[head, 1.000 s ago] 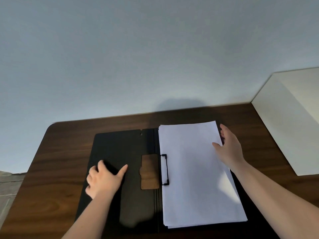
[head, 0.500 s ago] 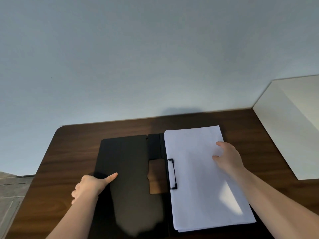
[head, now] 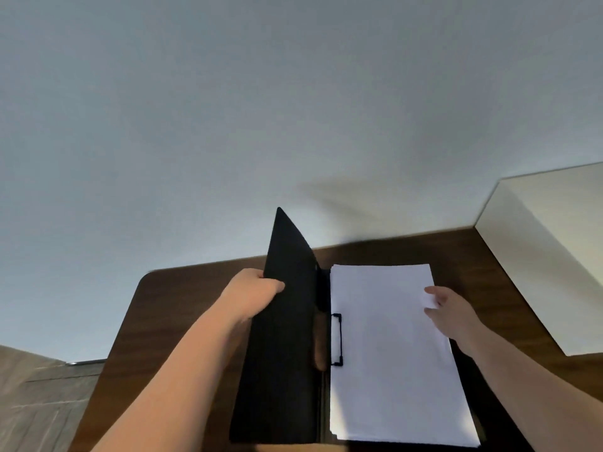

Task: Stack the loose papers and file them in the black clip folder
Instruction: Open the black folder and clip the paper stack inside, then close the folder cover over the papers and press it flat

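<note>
The black clip folder [head: 284, 337] lies on the dark wooden table [head: 156, 321]. Its left cover stands lifted, almost upright. My left hand [head: 253, 296] grips that cover's outer edge, thumb on the inner face. A squared stack of white papers [head: 388, 350] rests on the folder's right half, its left edge under the black clip [head: 336, 339] at the spine. My right hand [head: 452, 313] rests flat on the stack's right edge near the far corner, fingers apart.
A white box-like block [head: 538, 256] stands at the table's far right. A pale wall rises behind the table. Wood-pattern floor [head: 36, 402] shows beyond the table's left edge.
My left hand slid to the left cover's outer edge, took hold of it and swung it up from flat toward the papers. My right hand stayed on the stack.
</note>
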`<action>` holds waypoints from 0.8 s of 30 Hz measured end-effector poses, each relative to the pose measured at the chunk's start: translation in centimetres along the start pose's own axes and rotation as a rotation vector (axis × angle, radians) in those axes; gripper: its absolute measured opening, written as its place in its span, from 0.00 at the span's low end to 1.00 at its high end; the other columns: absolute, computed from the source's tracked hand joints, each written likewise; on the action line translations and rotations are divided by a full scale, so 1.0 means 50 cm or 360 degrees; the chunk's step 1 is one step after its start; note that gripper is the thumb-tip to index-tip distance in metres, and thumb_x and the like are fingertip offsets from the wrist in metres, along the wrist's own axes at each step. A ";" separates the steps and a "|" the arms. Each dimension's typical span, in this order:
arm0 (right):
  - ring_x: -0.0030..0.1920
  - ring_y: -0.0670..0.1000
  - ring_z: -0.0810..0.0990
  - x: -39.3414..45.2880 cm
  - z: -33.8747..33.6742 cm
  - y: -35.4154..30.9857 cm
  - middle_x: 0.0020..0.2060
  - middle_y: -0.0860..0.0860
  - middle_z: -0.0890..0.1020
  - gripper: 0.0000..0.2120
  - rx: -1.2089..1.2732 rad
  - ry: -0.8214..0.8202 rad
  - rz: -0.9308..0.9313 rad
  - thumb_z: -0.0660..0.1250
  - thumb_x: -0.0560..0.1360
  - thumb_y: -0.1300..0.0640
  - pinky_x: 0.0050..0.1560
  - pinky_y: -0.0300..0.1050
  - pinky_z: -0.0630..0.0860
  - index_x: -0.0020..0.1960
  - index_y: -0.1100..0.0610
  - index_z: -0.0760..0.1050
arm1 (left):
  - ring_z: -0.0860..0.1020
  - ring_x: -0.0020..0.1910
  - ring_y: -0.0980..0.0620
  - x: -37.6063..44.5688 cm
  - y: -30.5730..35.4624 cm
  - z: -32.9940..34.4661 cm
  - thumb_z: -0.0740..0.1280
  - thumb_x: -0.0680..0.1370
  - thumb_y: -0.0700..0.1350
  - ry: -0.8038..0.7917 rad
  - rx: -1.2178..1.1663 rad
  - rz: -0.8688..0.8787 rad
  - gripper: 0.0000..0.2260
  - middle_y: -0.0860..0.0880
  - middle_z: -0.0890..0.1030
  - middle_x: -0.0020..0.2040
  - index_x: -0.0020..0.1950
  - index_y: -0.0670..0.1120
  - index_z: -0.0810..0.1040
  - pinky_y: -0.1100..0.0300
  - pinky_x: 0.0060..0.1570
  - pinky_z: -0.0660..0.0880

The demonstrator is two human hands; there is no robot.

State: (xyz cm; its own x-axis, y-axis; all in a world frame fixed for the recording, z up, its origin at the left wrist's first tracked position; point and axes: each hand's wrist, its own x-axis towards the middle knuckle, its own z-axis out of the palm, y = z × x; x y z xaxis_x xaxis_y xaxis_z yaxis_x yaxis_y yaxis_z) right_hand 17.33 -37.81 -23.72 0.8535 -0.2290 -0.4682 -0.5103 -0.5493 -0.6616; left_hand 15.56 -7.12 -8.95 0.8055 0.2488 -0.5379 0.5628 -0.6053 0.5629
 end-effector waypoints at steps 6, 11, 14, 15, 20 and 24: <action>0.69 0.56 0.70 -0.001 -0.001 0.011 0.69 0.56 0.72 0.22 0.0029 -0.0024 -0.0015 0.66 0.75 0.63 0.61 0.45 0.72 0.68 0.54 0.69 | 0.66 0.21 0.52 -0.006 0.088 0.107 0.64 0.74 0.43 -0.0400 0.0031 0.0017 0.04 0.46 0.71 0.28 0.41 0.43 0.75 0.62 0.24 0.58; 0.69 0.54 0.71 -0.002 -0.007 0.006 0.70 0.53 0.72 0.23 0.0029 -0.0097 -0.0042 0.67 0.75 0.62 0.61 0.45 0.72 0.69 0.52 0.69 | 0.72 0.25 0.53 -0.005 0.118 0.169 0.66 0.74 0.56 -0.0450 0.0092 0.0099 0.19 0.48 0.72 0.31 0.52 0.41 0.77 0.62 0.27 0.62; 0.70 0.53 0.70 -0.002 -0.001 -0.001 0.70 0.52 0.72 0.23 0.0043 -0.0148 -0.0053 0.67 0.75 0.61 0.64 0.46 0.71 0.68 0.52 0.70 | 0.77 0.28 0.54 -0.003 0.131 0.212 0.62 0.73 0.66 -0.0410 0.0244 0.0111 0.26 0.49 0.75 0.35 0.53 0.43 0.76 0.63 0.29 0.68; 0.70 0.53 0.70 -0.002 0.004 -0.003 0.70 0.52 0.72 0.23 0.0054 -0.0156 -0.0054 0.67 0.75 0.61 0.65 0.46 0.71 0.68 0.51 0.70 | 0.78 0.29 0.53 -0.001 0.134 0.228 0.61 0.72 0.68 -0.0397 0.0282 0.0114 0.28 0.49 0.76 0.35 0.53 0.43 0.76 0.63 0.30 0.71; 0.68 0.53 0.72 0.006 0.013 -0.009 0.68 0.52 0.74 0.20 0.0234 -0.0193 -0.0037 0.65 0.77 0.59 0.64 0.49 0.71 0.68 0.52 0.69 | 0.79 0.33 0.53 0.018 0.125 0.306 0.59 0.68 0.74 -0.0334 0.0317 0.0130 0.32 0.49 0.77 0.34 0.47 0.45 0.74 0.60 0.38 0.79; 0.62 0.51 0.74 0.022 0.006 0.007 0.66 0.52 0.75 0.18 0.0549 -0.0248 0.0049 0.58 0.80 0.52 0.66 0.51 0.70 0.68 0.55 0.70 | 0.77 0.42 0.52 0.056 0.066 0.316 0.63 0.74 0.63 -0.0123 0.0351 0.0146 0.19 0.50 0.79 0.44 0.49 0.47 0.74 0.56 0.47 0.77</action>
State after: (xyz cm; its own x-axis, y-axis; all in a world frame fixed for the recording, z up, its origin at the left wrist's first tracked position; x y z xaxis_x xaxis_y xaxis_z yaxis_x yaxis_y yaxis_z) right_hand 18.06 -38.01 -24.61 0.8244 -0.1014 -0.5569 -0.5637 -0.2353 -0.7917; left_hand 16.76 -20.36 -18.49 0.8299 0.1315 -0.5422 0.4269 -0.7753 0.4655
